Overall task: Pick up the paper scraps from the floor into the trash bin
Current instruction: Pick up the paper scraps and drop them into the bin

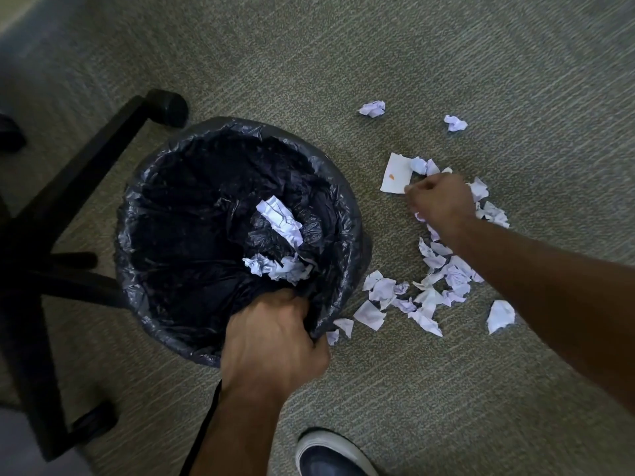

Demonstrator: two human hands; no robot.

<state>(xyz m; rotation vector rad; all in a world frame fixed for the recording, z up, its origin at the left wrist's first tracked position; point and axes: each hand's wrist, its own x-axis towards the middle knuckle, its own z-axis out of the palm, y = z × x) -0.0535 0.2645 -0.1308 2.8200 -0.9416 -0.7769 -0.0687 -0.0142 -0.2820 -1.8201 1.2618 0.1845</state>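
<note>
Many paper scraps [429,293] beneath right hand [441,201], left hand [275,338] gripping trash bin [165,324]

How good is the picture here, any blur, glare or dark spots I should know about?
Head view: dim, flat light; the right hand is motion-blurred among the paper scraps, so its grip is unclear. Glossy highlights show on the bin liner, whose interior reads near black. The chair base is a dark silhouette. The wide-angle lens softens and bends the carpet near the edges.
</note>
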